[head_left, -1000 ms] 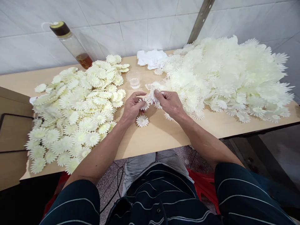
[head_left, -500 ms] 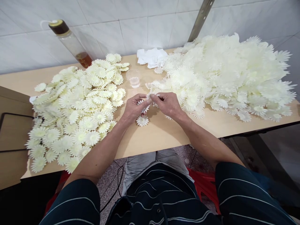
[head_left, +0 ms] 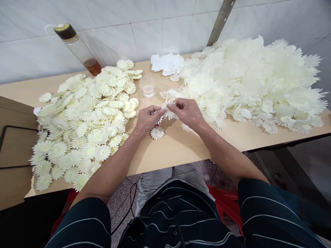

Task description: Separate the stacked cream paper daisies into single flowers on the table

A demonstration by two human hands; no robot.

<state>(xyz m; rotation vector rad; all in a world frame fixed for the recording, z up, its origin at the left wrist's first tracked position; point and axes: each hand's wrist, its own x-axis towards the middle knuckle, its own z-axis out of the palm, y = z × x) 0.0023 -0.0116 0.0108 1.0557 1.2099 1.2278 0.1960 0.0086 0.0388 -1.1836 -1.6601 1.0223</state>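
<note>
On the left of the pale wood-look counter (head_left: pixel 155 158) spreads a heap of cream, daisy-shaped artificial flowers (head_left: pixel 88 131). Next, the left hand (head_left: pixel 146 119) pinches one white, many-petalled flower (head_left: pixel 159 120) in its grip, just above a loose white daisy (head_left: pixel 157 133). A white petalled disc (head_left: pixel 170 114), mostly covered half a second ago, now shows between the hands, so both seem busy with it; the right hand (head_left: pixel 188 112), shifted slightly rightward, pinches its edge. Rightmost rises a taller pale petal heap (head_left: pixel 245 79).
</note>
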